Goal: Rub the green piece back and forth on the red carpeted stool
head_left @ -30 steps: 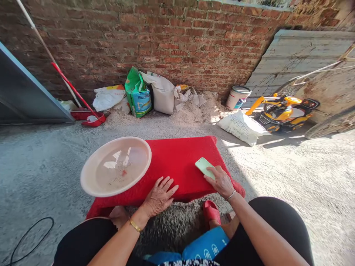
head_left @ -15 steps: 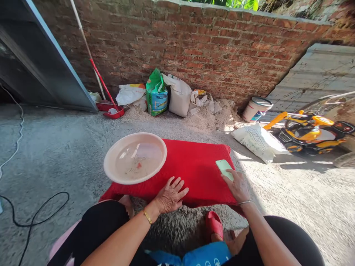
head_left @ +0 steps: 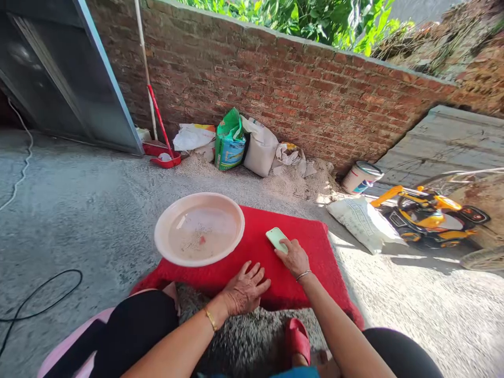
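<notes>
A red cloth [head_left: 315, 247] lies spread over a low, table-like surface in front of me. My left hand [head_left: 247, 287] rests flat on its near edge, fingers spread, holding nothing. In my right hand [head_left: 296, 258] is a pale green scrubbing brush [head_left: 276, 237], gripped by its near end and laid against the cloth. The underside of the brush is hidden. A pale pink basin [head_left: 160, 239] stands on the left part of the cloth, holding cloudy water with a small red bit and dark specks in it.
Against the brick wall [head_left: 283, 100] stand a green bag [head_left: 230, 144], a white sack [head_left: 260, 152] and a red dustpan [head_left: 167, 161]. To the right are a paint bucket [head_left: 360, 177], a flat white sack [head_left: 356, 220] and a yellow toy excavator [head_left: 431, 215]. A black cable [head_left: 51, 302] lies at left.
My right hand has slid the brush leftward across the cloth, from near the right edge to its middle. My left hand stays on the near edge. The view has tilted slightly upward.
</notes>
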The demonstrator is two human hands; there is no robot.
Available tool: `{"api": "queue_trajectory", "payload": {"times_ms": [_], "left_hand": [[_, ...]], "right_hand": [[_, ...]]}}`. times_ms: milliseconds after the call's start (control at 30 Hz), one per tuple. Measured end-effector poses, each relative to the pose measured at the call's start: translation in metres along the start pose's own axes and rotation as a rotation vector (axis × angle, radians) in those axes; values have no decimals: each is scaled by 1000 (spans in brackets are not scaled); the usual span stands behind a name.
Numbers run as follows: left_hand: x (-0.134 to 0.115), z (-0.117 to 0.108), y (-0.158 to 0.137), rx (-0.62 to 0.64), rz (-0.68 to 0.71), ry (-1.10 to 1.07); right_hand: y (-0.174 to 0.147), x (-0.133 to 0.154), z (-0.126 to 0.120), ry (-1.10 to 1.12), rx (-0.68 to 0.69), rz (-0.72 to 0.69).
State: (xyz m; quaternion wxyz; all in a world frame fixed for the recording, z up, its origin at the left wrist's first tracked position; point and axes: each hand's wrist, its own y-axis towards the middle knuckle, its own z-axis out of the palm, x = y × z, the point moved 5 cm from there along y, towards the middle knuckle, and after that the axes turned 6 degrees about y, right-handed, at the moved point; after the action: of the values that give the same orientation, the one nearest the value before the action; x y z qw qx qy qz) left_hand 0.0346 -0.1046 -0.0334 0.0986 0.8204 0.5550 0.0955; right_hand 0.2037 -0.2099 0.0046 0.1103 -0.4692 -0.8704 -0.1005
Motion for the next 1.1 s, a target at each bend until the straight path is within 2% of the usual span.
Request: {"api": "queue_trajectory", "payload": {"times_ms": [167,233,267,333,533,600,667,767,967,1033,1100], "left_hand": [[0,-1,0,31,-9,-3],[0,-1,-1,37,-17,-1],[0,-1,-1,39,-19,2],[0,0,-1,39,-19,11],[1,1,0,0,-25,29],[0,1,1,-23,-21,31],[0,1,1,-33,-13,36],[-1,1,2,-21,-5,43],[-1,2,0,-1,-3,50],[-1,3,-1,-4,-3,59],[-1,3,-2,-5,-1,66]], "right_hand": [[-25,-135,-47,-17,-142,395],[-33,-159,-58,-8,-209,507],[-35,-159,-59,8,-236,513],[-32,-135,-53,58,-258,429],[10,8,-5,136,-101,41],[23,34,4,107,-56,-27],[33,34,8,69,-22,-22],[36,-10,0,33,-7,108],[0,-150,-41,107,-68,590],[-12,-173,-49,136,-108,720],[-14,-173,-50,163,-151,741]]}}
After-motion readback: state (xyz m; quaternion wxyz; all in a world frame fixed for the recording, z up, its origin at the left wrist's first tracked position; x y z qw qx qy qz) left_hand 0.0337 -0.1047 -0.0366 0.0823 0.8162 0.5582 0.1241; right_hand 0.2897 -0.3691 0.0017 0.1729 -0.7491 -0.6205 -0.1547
